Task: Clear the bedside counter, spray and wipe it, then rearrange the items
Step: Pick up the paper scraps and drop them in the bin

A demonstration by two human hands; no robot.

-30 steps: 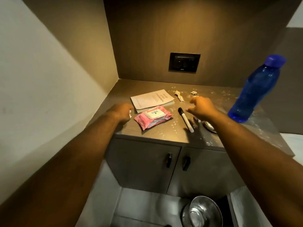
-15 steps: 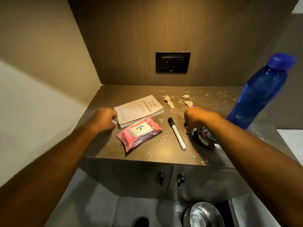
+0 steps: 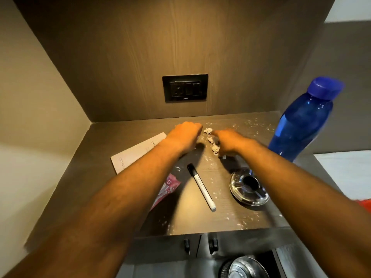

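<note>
On the dusty brown bedside counter [image 3: 104, 157] lie a grey booklet [image 3: 138, 153], a pink wipes pack [image 3: 169, 185] half under my left forearm, a black-capped white marker [image 3: 201, 186] and a shiny round ashtray [image 3: 249, 186]. Crumpled paper scraps [image 3: 208, 131] sit near the back wall. My left hand [image 3: 184, 135] is curled into a fist just left of them; its palm is hidden. My right hand [image 3: 228, 141] curls its fingers round scraps at its left side. A blue water bottle [image 3: 301, 125] stands at the right.
A black socket plate [image 3: 185, 88] is set in the wooden back wall. White crumbs are strewn over the counter's right half. Two cabinet doors with black handles [image 3: 186, 245] are below the front edge, and a steel bin [image 3: 247, 267] stands on the floor.
Both hands moved from the front of the counter to the scraps at the back; my left hand, which pinched a white scrap, crossed over the booklet. The camera tilted down closer.
</note>
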